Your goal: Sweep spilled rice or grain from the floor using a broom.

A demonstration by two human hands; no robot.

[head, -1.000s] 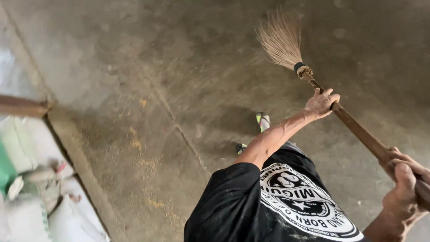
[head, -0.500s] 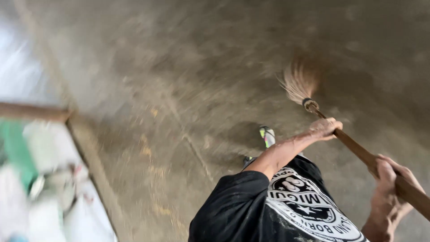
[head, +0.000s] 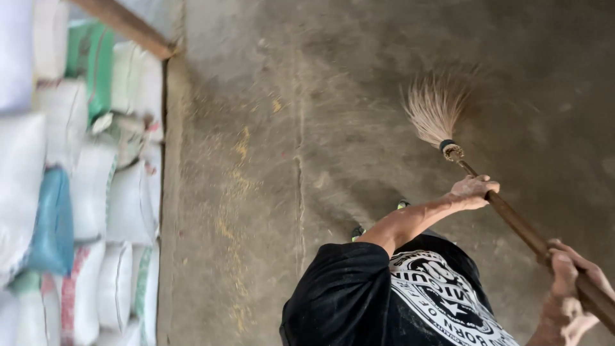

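Note:
I hold a long broom with both hands. Its brown wooden handle (head: 512,221) runs from the lower right up to a fan of pale straw bristles (head: 435,106) that rest on the concrete floor (head: 333,96). My left hand (head: 473,191) is shut around the handle about midway, arm stretched out from my black printed shirt (head: 384,301). At the lower right edge my right hand (head: 570,285) grips the handle's upper end. My feet (head: 378,221) show just below my left arm.
White, green and blue sacks (head: 83,192) are stacked along the left side. A brown wooden pole (head: 125,25) slants across the top left corner. Streaks of yellowish dust (head: 234,198) lie on the floor beside the sacks, and a crack line (head: 299,186) runs through the concrete.
The broom head has swept down across the floor, closer to my body. The view has swung left, so the stacked sacks now fill more of the left side.

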